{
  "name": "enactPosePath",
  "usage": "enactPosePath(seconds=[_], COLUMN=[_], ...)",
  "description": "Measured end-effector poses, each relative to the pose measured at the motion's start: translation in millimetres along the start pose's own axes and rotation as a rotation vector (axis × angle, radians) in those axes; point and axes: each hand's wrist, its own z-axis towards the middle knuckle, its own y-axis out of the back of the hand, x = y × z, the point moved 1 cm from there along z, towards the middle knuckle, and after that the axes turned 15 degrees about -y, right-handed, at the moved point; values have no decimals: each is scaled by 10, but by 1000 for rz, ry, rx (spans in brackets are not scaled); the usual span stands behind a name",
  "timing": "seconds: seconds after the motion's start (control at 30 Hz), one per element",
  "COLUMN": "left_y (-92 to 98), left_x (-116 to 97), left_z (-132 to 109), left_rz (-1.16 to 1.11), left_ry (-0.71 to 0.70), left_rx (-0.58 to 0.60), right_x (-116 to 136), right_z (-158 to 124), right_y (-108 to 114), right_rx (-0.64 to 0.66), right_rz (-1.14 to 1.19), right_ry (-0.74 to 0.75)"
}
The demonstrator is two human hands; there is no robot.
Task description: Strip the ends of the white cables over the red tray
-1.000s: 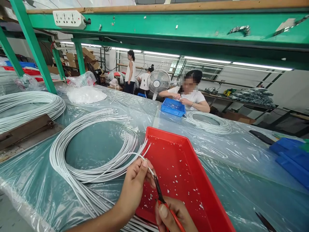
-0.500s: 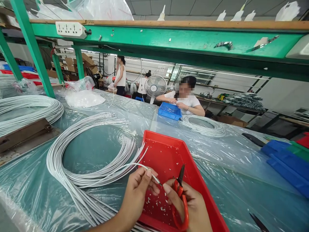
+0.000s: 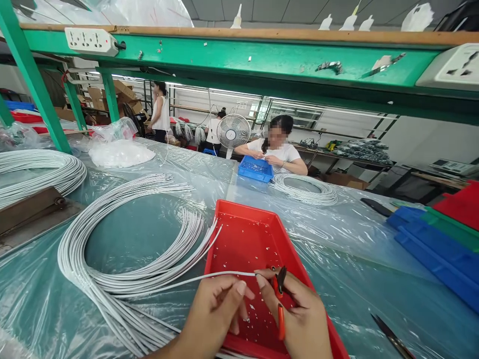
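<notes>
A single white cable (image 3: 228, 273) runs from the coiled bundle (image 3: 71, 249) over the red tray (image 3: 258, 209). My right hand (image 3: 303, 309) pinches the end of this cable between thumb and forefinger. Red-handled scissors (image 3: 280, 319) with dark blades stay tucked in the same hand, blades pointing up. Just below the cable is my left hand (image 3: 217, 309), its fingers bent and apart, with nothing seen in them. Small white scraps lie scattered in the tray under both hands.
Dark scissor-like blades (image 3: 391, 334) lie at the lower right, blue bins (image 3: 434, 249) beyond. A metal block (image 3: 30, 214) and another coil (image 3: 52, 172) are left. Across the table a person works over a blue tray (image 3: 256, 169). A green shelf beam (image 3: 224, 57) spans overhead.
The cable end has passed from my left fingers to my right thumb and forefinger. My left fingers have come off the cable. The scissors have tilted in my right hand, and the view has shifted slightly.
</notes>
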Motion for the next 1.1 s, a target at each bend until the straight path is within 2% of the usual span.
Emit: enactPosePath(seconds=[0.1, 0.17, 0.23, 0.3, 0.43, 0.63, 0.8, 1.1], left_y=[73, 110, 125, 120, 98, 69, 62, 63], left_x=[-92, -82, -27, 32, 76, 93, 121, 114], left_z=[-30, -13, 21, 47, 37, -14, -12, -13], left_rz=[405, 557, 615, 624, 671, 740, 767, 878], left_ry=[-375, -463, -480, -504, -579, -721, -775, -871], left_rx=[60, 115, 171, 191, 95, 7, -2, 1], right_x=[42, 56, 45, 8, -92, -148, -133, -198], right_z=[-16, -27, -25, -7, 34, 1, -8, 24], right_y=[21, 21, 16, 6, -14, -55, -77, -48], right_rx=[8, 17, 42, 123, 271, 295, 273, 216], right_rz=[-52, -38, 24, 114, 271, 408, 409, 279], right_ry=[90, 110, 70, -6, -178, -342, -357, -243])
